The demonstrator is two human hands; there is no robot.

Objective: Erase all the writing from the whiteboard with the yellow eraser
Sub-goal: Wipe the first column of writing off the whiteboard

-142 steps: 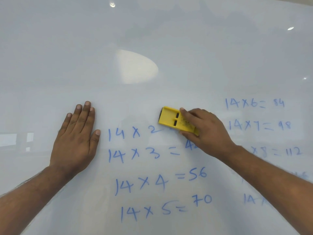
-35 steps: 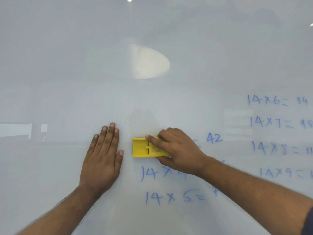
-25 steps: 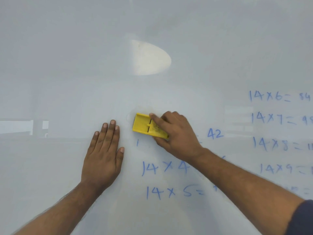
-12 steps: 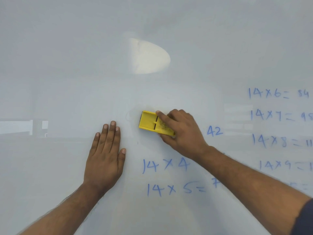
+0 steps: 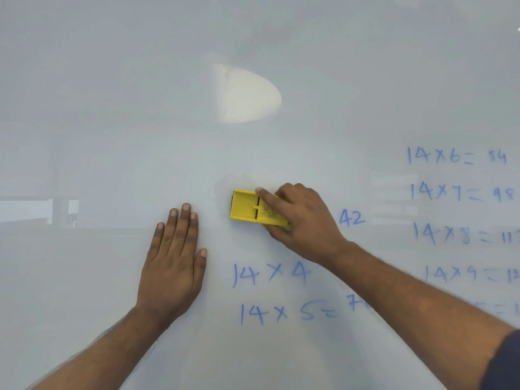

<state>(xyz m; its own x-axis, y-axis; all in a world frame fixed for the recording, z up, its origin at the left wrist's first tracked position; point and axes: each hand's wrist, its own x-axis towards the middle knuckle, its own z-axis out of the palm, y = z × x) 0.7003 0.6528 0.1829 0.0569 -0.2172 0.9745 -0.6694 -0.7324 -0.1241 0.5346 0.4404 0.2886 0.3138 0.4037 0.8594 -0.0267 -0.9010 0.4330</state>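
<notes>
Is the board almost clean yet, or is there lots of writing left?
Not yet. The whiteboard above "14 x 4" looks wiped. The right hand presses the yellow eraser there; the left hand lies flat. Left: "42", "14 x 5" and the right column.

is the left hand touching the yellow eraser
Apart. The head view shows the left hand flat on the whiteboard, with a clear strip of bare board between its fingertips and the yellow eraser, which only the right hand grips.
</notes>
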